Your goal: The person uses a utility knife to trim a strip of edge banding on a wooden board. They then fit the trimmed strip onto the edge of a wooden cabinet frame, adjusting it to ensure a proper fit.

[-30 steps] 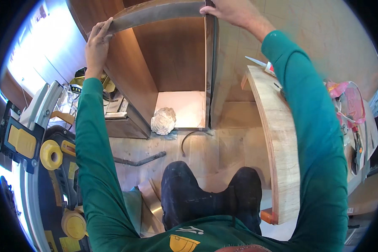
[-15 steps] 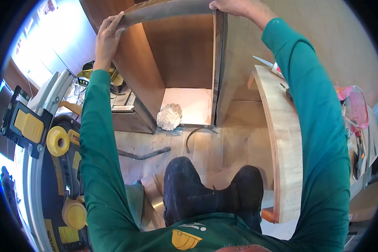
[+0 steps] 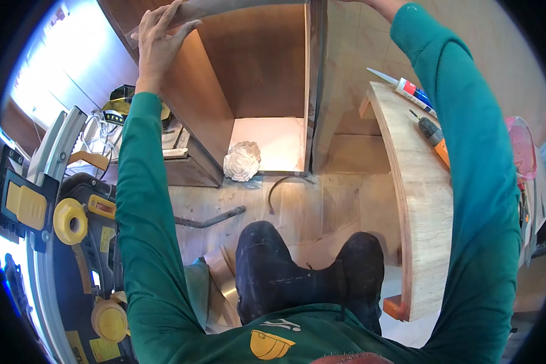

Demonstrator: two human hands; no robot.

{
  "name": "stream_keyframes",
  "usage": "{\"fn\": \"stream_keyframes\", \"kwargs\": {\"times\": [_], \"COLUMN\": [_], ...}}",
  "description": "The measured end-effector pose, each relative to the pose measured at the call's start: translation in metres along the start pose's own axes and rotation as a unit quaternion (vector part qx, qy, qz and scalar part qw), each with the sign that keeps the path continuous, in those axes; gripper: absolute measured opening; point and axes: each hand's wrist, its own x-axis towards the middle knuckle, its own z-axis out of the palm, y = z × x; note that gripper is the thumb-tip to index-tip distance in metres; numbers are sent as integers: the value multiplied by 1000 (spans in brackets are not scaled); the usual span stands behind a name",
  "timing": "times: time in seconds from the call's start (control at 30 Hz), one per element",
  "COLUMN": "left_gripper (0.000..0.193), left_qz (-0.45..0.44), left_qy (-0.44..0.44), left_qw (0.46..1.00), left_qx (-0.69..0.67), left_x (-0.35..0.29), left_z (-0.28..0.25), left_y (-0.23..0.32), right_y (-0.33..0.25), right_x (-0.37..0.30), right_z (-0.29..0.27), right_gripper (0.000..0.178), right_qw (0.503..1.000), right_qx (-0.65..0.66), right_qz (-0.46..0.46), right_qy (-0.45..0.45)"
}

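Note:
A brown wooden cabinet stands open in front of me, and a thin grey board lies across its top. My left hand is raised to the board's left end at the cabinet's upper left corner, fingers spread over it and thumb under its edge. My right arm in a green sleeve reaches up to the cabinet's right side panel. The right hand itself is cut off by the picture's top edge. My dark trousers and knees show below.
A crumpled white rag lies at the cabinet's foot. On the floor are a dark metal bar and a curved wire. A black and yellow saw fills the left. A plywood plank at right carries a sealant tube and an orange tool.
The view has closed in on the cabinet. My left hand has slid along the board's left end, and my right hand has passed out of the top of the picture.

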Motion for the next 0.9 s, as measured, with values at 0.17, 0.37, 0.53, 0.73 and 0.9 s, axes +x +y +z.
{"fn": "stream_keyframes", "kwargs": {"times": [0.17, 0.37, 0.53, 0.73, 0.9], "left_gripper": [64, 58, 47, 46, 44], "left_qz": [-16, -150, -28, -48, -61], "left_qy": [19, 36, -27, -48, -22], "left_qw": [1000, 988, 998, 996, 997], "left_qx": [-10, 32, 52, -61, -35], "left_x": [1, 17, 17, 31, 51], "left_z": [7, 24, 20, 49, 62], "left_y": [-2, 44, 31, 54, 104], "right_y": [-4, 8, -1, 6, 6], "right_x": [-2, -9, -1, -5, -7], "right_z": [-3, -4, 12, 0, 3], "right_gripper": [22, 23, 24, 24, 22], "right_qw": [1000, 1000, 1000, 999, 999], "right_qx": [4, -26, 0, -34, -34], "right_qz": [22, 0, -2, -3, -11], "right_qy": [-13, 7, 10, 5, 16]}}
